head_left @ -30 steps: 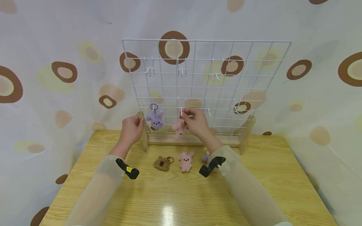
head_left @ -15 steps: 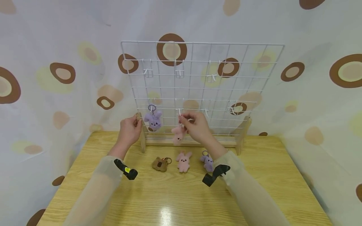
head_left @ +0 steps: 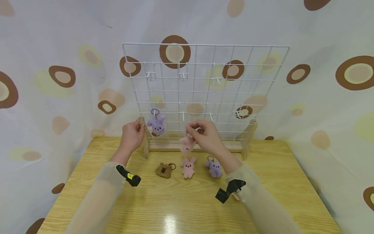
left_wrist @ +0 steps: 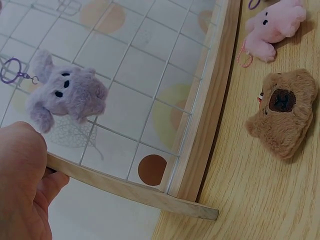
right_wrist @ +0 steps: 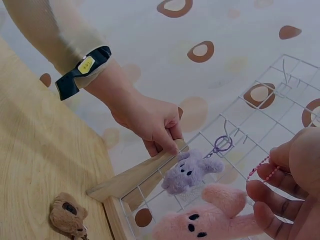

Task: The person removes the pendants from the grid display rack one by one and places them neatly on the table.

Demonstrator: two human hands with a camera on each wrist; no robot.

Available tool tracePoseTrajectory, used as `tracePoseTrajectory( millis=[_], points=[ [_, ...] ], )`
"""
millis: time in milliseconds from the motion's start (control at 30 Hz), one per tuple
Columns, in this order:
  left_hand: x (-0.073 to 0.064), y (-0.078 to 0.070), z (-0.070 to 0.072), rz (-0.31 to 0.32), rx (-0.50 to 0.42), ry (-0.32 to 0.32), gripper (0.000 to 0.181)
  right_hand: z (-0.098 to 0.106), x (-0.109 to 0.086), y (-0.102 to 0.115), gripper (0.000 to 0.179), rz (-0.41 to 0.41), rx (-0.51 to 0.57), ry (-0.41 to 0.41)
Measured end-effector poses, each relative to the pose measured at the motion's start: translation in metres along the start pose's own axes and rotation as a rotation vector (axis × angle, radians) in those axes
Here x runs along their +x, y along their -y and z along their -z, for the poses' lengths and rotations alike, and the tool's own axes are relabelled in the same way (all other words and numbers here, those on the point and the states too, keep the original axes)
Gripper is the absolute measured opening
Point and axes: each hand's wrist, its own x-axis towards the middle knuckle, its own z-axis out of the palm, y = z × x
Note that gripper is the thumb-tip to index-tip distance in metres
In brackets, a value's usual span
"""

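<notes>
My right hand pinches the pink bead chain of a pink plush rabbit keychain, which dangles in front of the white wire grid. The hook above it is bare. At the grid's left end, my left hand grips the top of the wooden stand's upright. Right beside that hand, a purple plush rabbit keychain hangs by its ring from a hook. The right wrist view shows the pinching thumb and finger on the chain.
On the wooden table lie a brown plush bear keychain, a pink plush rabbit and a purple plush rabbit. More bare hooks stick out of the grid. Something pale is mostly hidden under my right wrist.
The right hand has drawn the pink rabbit keychain down and away from its hook, which now shows bare. My left hand keeps its grip on the upright. The head view has shifted slightly.
</notes>
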Motion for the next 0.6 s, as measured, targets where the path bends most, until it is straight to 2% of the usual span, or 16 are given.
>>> tracePoseTrajectory(
  millis=[233, 467, 600],
  points=[
    [-0.001, 0.001, 0.000, 0.004, -0.012, 0.009, 0.020, 0.014, -0.020, -0.005, 0.016, 0.016, -0.013, 0.032],
    [0.000, 0.004, 0.000, 0.011, -0.018, 0.007, 0.020, 0.030, -0.039, -0.014, 0.015, -0.021, -0.053, 0.034],
    [0.000, 0.002, 0.000, 0.011, -0.015, 0.014, 0.020, 0.041, -0.051, -0.018, 0.014, -0.020, -0.042, 0.033]
  ],
)
